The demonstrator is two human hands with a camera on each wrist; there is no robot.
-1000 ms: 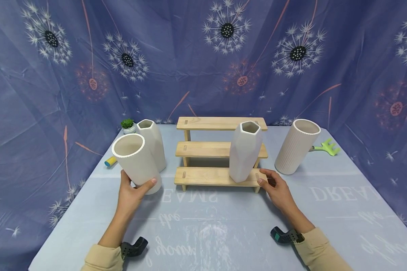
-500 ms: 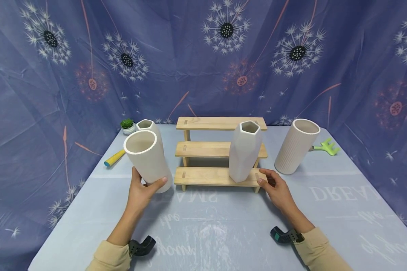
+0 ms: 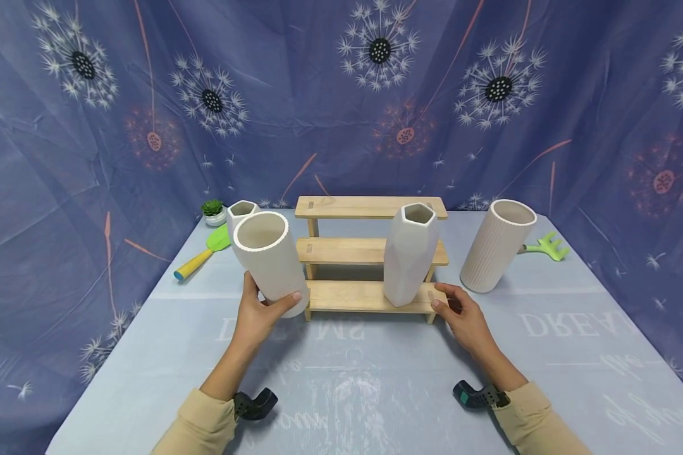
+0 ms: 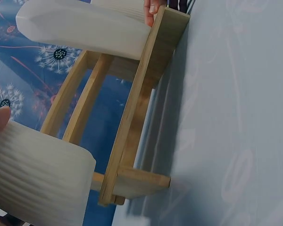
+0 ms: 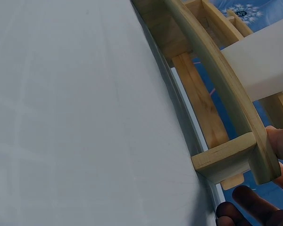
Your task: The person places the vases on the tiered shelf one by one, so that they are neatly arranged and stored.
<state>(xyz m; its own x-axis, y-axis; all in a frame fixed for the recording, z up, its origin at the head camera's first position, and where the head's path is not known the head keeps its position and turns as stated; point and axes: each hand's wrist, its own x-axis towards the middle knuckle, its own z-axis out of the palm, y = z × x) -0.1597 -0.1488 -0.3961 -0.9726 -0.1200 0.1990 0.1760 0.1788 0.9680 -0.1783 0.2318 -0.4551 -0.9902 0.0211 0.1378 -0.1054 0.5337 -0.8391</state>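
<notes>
Holding ribbed vase (image 3: 270, 262) in left hand (image 3: 260, 314), tilted, near rack (image 3: 370, 297) bottom step; not placed yet. Right hand (image 3: 468, 319) open, steadying rack. Faceted vase (image 3: 410, 253) already on.

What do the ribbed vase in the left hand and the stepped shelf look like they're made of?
Ribbed vase: likely matte ceramic, though plastic is possible; off-white, unglazed look, fine vertical ridges, thick rim. The left hand grips its base.
Stepped shelf: pale unfinished-looking wood, with visible grain and slotted joints. The right hand touches its lowest step.
</notes>
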